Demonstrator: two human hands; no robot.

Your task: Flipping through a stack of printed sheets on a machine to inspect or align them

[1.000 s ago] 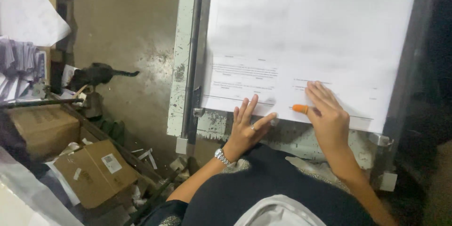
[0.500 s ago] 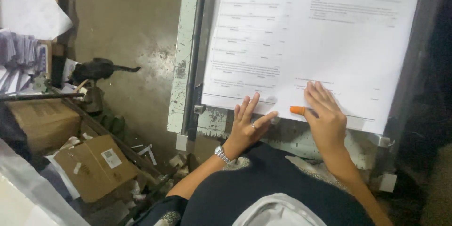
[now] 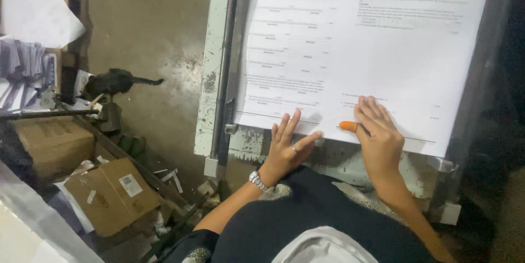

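**Sheet Alignment on Work Surface: Hands Flat at Near Edge**

Since the earlier frames, the view has tilted so that more of the large printed sheet (image 3: pixel 372 49) shows toward its far end; both hands sit where they did along its near edge.

Left hand (image 3: pixel 287 148): open, fingers spread, palm pressing down on the sheet's near edge close to the left corner. A ring and a wristwatch (image 3: pixel 257 180) are visible. Nothing is gripped.

Right hand (image 3: pixel 377 134): open and flat on the paper, fingers together and extended away from the person. Its thumb wears an orange rubber fingertip cover (image 3: pixel 348 126), which points left along the paper's edge.

Sheet position: it lies on a worn, paint-chipped metal table (image 3: pixel 216 77), its left edge running parallel to a dark vertical guide rail (image 3: pixel 225 66). Its long axis appears to run away from the person, though the far end is out of frame; the printed lines run crosswise.

Step in hand, as judged: squaring or steadying the sheet against the rail. The next move likely calls for even, light pressure from both palms so the paper slides without creasing.

Cardboard boxes (image 3: pixel 109 194) and paper scraps lie on the floor at left.
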